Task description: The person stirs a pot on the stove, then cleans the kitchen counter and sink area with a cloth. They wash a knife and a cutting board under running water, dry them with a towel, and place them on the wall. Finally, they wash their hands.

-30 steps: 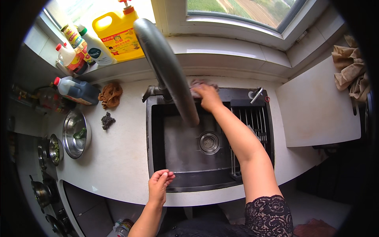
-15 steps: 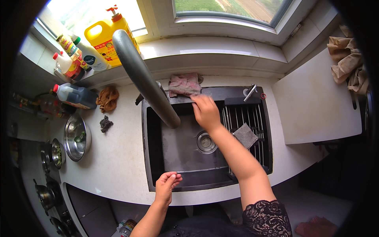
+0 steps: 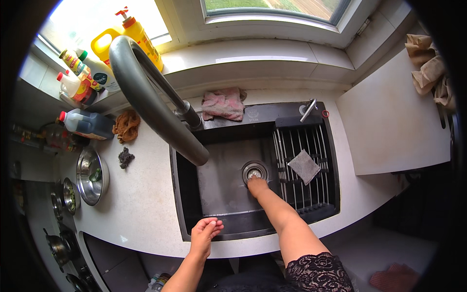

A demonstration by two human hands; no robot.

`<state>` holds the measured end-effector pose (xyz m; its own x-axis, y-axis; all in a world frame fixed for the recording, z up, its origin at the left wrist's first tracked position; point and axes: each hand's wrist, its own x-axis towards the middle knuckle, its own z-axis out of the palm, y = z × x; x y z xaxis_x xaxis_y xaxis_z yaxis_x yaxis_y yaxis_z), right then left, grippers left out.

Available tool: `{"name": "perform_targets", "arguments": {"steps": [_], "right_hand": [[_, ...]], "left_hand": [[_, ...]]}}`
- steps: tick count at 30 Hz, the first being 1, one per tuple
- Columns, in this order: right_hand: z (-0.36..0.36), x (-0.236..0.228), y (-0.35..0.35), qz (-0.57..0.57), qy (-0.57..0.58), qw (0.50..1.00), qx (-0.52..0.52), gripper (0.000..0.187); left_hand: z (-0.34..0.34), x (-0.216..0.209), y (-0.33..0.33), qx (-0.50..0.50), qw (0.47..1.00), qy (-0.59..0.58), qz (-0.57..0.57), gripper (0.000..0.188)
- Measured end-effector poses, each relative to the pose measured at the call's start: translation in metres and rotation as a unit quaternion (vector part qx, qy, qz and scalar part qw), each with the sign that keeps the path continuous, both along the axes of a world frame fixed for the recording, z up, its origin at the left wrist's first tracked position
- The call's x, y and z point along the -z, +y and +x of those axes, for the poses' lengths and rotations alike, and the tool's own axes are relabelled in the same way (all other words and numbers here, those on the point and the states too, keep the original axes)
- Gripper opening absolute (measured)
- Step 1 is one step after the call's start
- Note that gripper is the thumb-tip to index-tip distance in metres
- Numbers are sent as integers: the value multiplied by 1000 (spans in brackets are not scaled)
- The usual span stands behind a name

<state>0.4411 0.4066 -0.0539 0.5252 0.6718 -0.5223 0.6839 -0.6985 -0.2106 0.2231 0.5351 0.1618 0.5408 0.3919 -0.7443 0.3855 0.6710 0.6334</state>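
Note:
My right hand (image 3: 256, 186) reaches down into the black sink (image 3: 224, 194), its fingers at the metal drain strainer (image 3: 254, 171). The fingertips are partly hidden, so whether they grip the strainer does not show. Over the sink's front edge hangs my left hand (image 3: 205, 233), thumb and fingers drawn together, with nothing visible in them. A dark curved faucet (image 3: 160, 102) arches over the sink's left part. On the roll-up drying rack (image 3: 296, 190) at the sink's right lies a grey scouring cloth (image 3: 304, 166). A pink cloth (image 3: 224, 103) rests behind the sink's back rim.
On the left counter are a steel bowl (image 3: 92, 176), a dark scrubber (image 3: 125, 158), a brown rag (image 3: 126, 125) and a bottle of dark liquid (image 3: 90, 124). Several bottles, including a yellow jug (image 3: 142, 43), line the window sill. A white board (image 3: 394, 117) stands at right.
My right hand has moved from the sink's back rim near the pink cloth down to the drain. My left hand has barely moved. The view has shifted slightly.

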Motion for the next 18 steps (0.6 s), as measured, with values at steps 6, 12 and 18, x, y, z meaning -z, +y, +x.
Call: {"name": "perform_targets", "arguments": {"steps": [6, 12, 18], "right_hand": [[-15, -69, -13, 158, -96, 983, 16, 13], [-80, -210, -34, 365, -237, 900, 25, 19], [-189, -286, -93, 364, -382, 840, 126, 25]], "left_hand": [[7, 5, 4, 13, 1000, -13, -15, 19], [54, 26, 8, -25, 985, -41, -163, 36], [81, 5, -61, 153, 909, -148, -358, 45]]}}
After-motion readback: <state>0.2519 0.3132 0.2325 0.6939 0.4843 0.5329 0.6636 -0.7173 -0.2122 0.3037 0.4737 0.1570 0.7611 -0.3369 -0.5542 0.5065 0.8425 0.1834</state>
